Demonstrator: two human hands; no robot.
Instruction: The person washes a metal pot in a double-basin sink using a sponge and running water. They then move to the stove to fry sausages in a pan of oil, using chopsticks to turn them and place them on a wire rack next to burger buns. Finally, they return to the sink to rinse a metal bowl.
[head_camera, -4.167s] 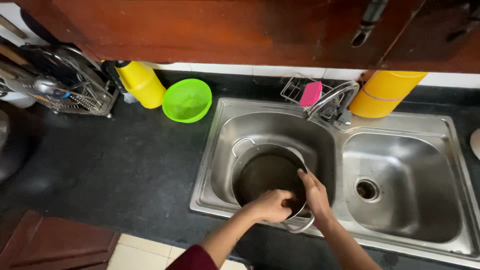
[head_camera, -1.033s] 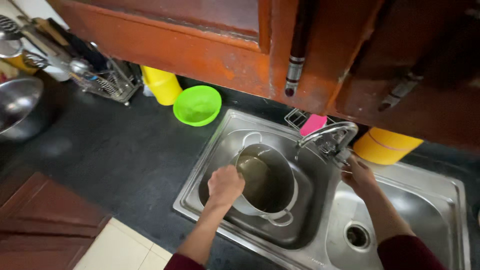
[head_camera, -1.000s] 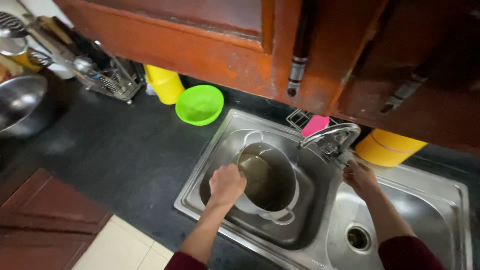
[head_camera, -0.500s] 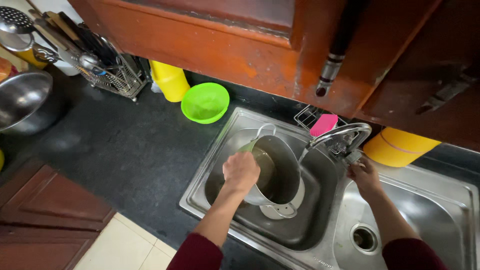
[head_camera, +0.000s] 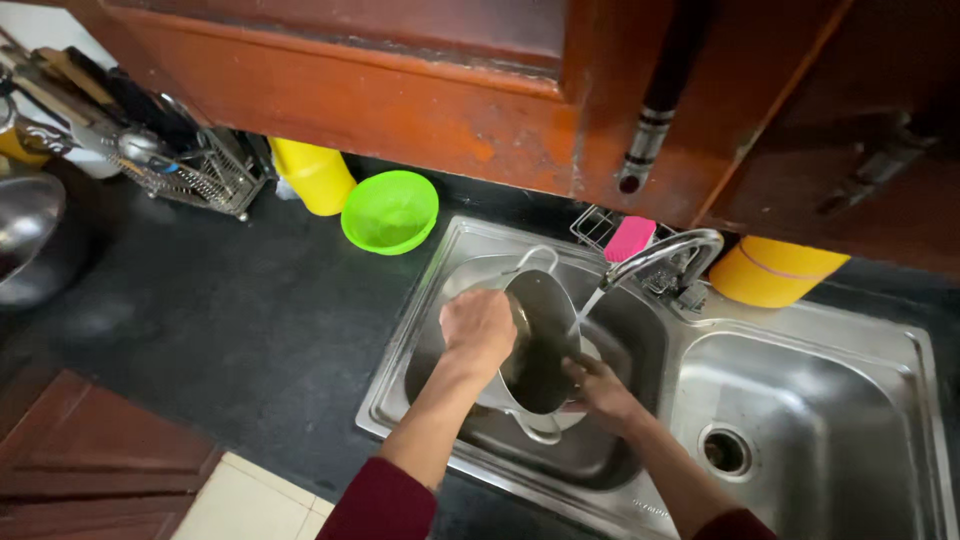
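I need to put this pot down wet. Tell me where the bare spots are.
Bare: the right sink basin, holding only its drain, and the black counter between the left basin and the dish rack. Crowded: the back edge, with green bowl, yellow containers and faucet.

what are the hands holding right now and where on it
Both hold the metal pot, tilted in the sink: left hand on its upper rim, right hand at its lower right side.

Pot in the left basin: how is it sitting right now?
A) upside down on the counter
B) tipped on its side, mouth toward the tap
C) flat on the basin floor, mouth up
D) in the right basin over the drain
B: the pot is tilted up in the left basin, with the left hand on its rim, the right hand at its lower edge, and its mouth facing the tap.
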